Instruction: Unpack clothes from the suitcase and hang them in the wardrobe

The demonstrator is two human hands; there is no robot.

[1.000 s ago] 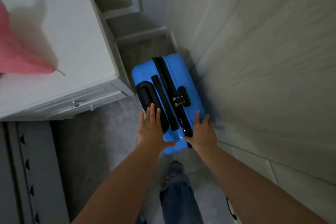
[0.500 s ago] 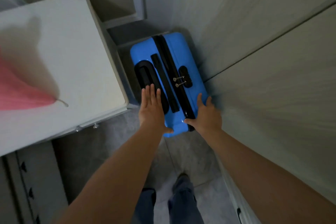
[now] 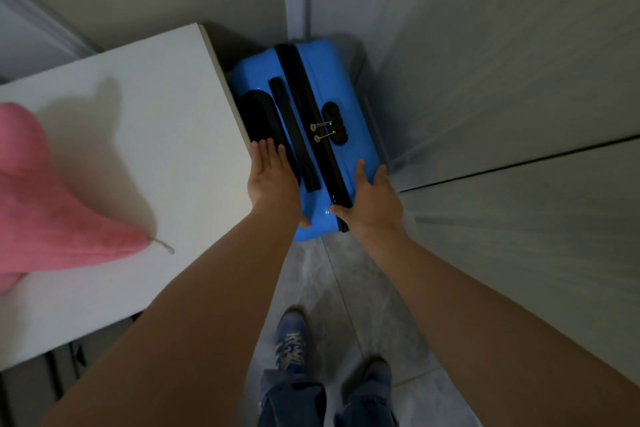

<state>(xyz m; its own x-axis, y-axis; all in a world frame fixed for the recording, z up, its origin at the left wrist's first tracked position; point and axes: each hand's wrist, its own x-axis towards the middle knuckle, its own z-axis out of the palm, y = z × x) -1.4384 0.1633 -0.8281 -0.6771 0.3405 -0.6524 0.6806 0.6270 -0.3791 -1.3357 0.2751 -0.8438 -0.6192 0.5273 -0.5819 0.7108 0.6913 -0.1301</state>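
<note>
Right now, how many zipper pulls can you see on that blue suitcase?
2: both metal zipper pulls lie side by side at the black lock on the suitcase top. Others may be hidden.

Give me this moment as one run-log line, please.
stage: pre-unpack | suitcase: upright, zipped | left hand: flat on top | right hand: on near right corner | wardrobe: shut
</note>
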